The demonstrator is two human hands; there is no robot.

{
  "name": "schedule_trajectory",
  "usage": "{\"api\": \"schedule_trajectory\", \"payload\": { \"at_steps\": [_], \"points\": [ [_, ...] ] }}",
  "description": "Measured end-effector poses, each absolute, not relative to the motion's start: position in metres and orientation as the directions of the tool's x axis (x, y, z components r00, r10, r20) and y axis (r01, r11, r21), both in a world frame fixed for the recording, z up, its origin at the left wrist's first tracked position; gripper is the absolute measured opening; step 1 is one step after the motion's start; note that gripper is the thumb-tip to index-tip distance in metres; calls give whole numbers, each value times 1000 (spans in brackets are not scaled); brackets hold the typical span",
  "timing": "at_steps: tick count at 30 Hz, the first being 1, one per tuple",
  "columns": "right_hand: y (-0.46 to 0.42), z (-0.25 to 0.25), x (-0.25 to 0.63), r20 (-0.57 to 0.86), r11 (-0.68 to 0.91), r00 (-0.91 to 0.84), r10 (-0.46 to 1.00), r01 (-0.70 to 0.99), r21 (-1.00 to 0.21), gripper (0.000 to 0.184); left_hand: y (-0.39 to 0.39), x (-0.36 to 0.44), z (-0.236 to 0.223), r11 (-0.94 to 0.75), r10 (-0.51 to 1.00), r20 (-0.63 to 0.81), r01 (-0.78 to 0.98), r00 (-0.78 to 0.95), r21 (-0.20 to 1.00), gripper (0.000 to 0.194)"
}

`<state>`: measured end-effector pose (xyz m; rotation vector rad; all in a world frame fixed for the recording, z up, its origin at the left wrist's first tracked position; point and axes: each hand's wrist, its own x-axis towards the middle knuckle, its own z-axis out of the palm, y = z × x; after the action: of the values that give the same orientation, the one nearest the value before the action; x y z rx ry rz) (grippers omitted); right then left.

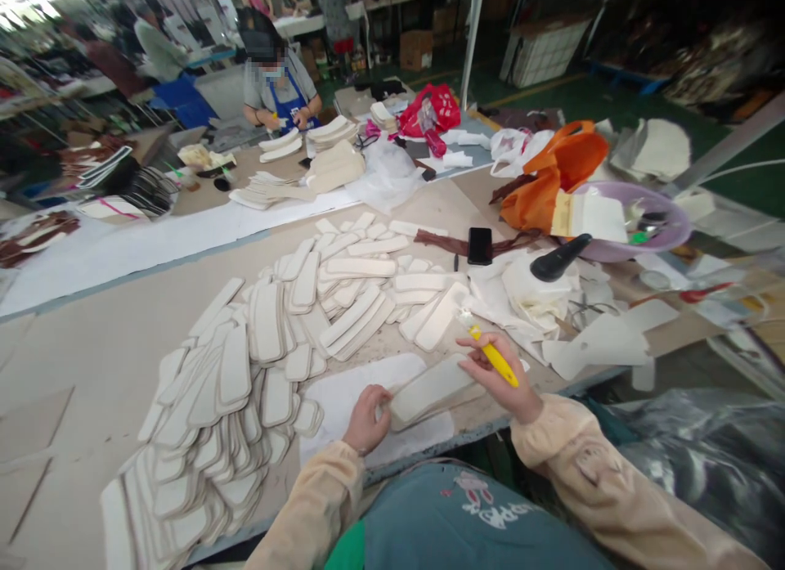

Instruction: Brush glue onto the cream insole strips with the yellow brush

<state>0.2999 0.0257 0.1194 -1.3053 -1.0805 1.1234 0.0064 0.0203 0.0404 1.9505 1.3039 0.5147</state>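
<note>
Positioning appeared in hand: left fingers [379, 397] pinched the pale strip [429, 390], right fingers [479, 372] gripped the yellow-handled tool [501, 365], and steady support was required.

Open table [123, 341] left — heaped pieces [266, 320] block middle.

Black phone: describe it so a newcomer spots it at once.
On the worktable, find the orange bag at the right. The phone lies left of it, nearer the camera, brown cloth showing at both sides. It is the flat dark rectangle; the black object to its right is long and rounded.
</note>
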Motion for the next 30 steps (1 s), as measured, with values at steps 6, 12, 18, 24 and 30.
{"api": "schedule_trajectory", "payload": {
  "at_steps": [6, 12, 18, 24, 30],
  "points": [
    [53, 208, 282, -42, -50, -138, 990, -52, -997, 40, 55, 19, 113, -265, 891, 53, 423, 450, 866, 66],
    [86, 248, 270, -1, -14, -187, 982, -68, -998, 46, 82, 43, 161, -66, 804, -31, 141, 594, 988, 50],
    [102, 247, 253, -11, -20, -147, 989, -61, -998, 40, 68, 50, 148, 412, 831, -302, -153, 468, 898, 49],
    [107, 226, 224, -58, -61, -40, 998, -75, -995, 43, 61, 35, 162, 508, 831, -324, -380, 453, 773, 46],
    [130, 212, 212, -33, -29, 37, 999, -93, -995, 48, 50, 13, 159, 764, 610, -283, -455, 740, 459, 67]
  ]
}}
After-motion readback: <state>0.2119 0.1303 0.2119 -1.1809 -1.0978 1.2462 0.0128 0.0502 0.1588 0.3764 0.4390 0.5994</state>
